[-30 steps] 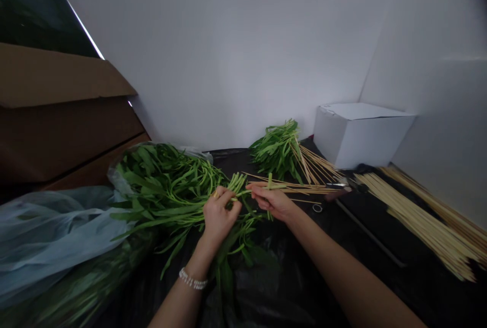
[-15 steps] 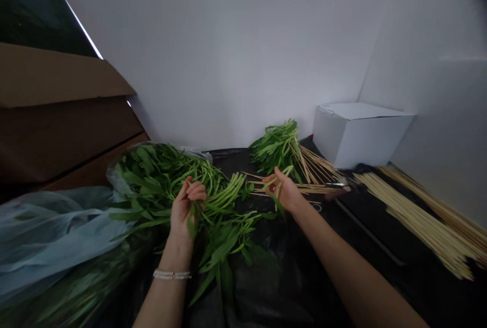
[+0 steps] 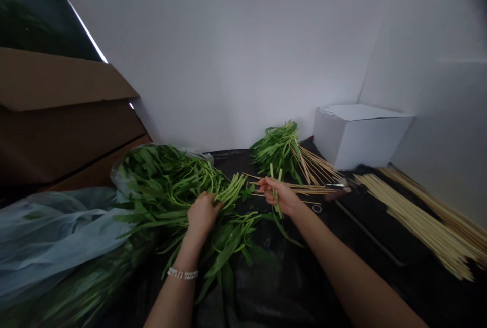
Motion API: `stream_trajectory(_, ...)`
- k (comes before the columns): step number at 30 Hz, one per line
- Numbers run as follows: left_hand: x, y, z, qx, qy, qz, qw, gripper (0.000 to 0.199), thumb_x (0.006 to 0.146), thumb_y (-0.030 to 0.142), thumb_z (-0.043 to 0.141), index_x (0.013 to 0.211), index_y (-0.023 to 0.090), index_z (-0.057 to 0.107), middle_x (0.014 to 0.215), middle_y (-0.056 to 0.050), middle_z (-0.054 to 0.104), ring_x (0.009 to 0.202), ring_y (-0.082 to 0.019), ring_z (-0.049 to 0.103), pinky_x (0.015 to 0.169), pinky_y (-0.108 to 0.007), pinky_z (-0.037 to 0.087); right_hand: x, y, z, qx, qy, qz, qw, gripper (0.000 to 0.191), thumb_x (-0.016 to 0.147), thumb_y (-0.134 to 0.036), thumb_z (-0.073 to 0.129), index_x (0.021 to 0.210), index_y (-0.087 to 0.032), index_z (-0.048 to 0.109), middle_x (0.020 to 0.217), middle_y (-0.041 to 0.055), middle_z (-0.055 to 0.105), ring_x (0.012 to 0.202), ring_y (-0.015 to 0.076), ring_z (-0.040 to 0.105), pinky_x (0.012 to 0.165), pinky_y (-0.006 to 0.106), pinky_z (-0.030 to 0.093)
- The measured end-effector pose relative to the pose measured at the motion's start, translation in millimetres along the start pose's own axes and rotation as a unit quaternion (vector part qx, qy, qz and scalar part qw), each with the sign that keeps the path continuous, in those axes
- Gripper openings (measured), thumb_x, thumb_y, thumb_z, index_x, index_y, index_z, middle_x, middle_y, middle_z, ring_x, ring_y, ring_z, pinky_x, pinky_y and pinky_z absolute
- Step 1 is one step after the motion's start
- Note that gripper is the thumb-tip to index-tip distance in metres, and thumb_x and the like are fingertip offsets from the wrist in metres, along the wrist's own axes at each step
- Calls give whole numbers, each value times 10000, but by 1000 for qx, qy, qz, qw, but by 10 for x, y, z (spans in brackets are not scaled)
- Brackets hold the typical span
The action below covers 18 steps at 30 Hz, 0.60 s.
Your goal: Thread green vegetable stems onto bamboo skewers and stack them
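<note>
My right hand (image 3: 279, 197) is closed on a couple of cut water spinach stems (image 3: 275, 186); their pale ends point up past the fingers and a leaf hangs below. At the near side of a pile of water spinach (image 3: 163, 175), my left hand (image 3: 203, 211) is bent down with its fingers curled onto the stems, the fingertips partly hidden. The cut ends of the bunch (image 3: 233, 188) stick out to the right of this hand. Loose leafy sprigs (image 3: 230, 247) lie in front on the black plastic sheet (image 3: 266, 287).
Behind the right hand lie leafy bunches on thin sticks (image 3: 276, 148) and loose sticks (image 3: 304, 189). A knife (image 3: 337, 186), a small ring (image 3: 316, 208), a white box (image 3: 361, 135) and long pale sticks (image 3: 414, 221) are at right. A plastic bag (image 3: 64, 236) and cardboard box (image 3: 61, 135) stand left.
My left hand has gone from raised, palm up, down and right onto the pile's stems. The stems in my right hand have turned more upright.
</note>
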<state>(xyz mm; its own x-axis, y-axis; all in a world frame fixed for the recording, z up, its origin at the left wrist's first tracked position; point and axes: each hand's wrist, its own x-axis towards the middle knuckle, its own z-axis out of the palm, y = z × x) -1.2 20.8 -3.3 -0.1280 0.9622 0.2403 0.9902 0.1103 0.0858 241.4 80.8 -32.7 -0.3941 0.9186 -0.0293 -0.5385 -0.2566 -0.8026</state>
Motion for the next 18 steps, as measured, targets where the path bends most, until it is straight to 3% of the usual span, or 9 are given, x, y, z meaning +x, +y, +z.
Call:
stream_trajectory(6, -11, 23, 24, 23, 23, 9, 999, 184, 856, 312, 578, 937, 218, 715, 976, -69, 685, 840, -241, 671, 583, -276, 417, -10, -4, 28, -4, 13, 16, 1000, 243, 798, -391, 680, 781, -148, 673, 632, -10, 604, 373, 19, 322, 357, 170, 155)
stream_trajectory(9, -10, 52, 12, -16, 151, 26, 988, 188, 880, 280, 574, 983, 240, 727, 995, -53, 706, 834, -222, 668, 593, -277, 432, -17, -4, 47, -8, 24, 19, 1000, 237, 786, -381, 686, 762, -145, 672, 624, -3, 608, 381, 25, 351, 365, 168, 175)
stream_trajectory(11, -17, 95, 10, -52, 268, 56, 960, 197, 896, 283, 576, 1010, 228, 727, 1001, -58, 709, 840, -207, 664, 638, -281, 457, -30, 13, 78, -23, 19, 18, 999, 247, 755, -388, 712, 760, -143, 677, 621, -2, 607, 387, 27, 360, 367, 170, 177)
stream_trajectory(13, -41, 164, 21, -87, 351, 106, 926, 197, 903, 284, 586, 1020, 212, 726, 971, -60, 709, 825, -188, 662, 689, -277, 474, -55, 48, 130, -51, -4, 7, 999, 268, 709, -387, 750, 805, -143, 694, 629, -9, 607, 381, 22, 346, 362, 175, 157)
stream_trajectory(15, -84, 251, 48, -112, 374, 172, 904, 188, 898, 254, 602, 1035, 206, 721, 940, -55, 705, 816, -172, 660, 726, -268, 484, -89, 96, 197, -87, -37, -8, 996, 321, 665, -372, 784, 886, -152, 704, 656, -15, 617, 371, 17, 334, 354, 183, 136)
stream_trajectory(18, -158, 370, 99, -134, 350, 261, 890, 208, 892, 191, 603, 1075, 202, 703, 929, -54, 699, 842, -163, 662, 758, -256, 494, -138, 151, 295, -126, -62, -29, 990, 304, 656, -373, 788, 848, -162, 684, 635, -28, 607, 360, 19, 330, 348, 193, 140)
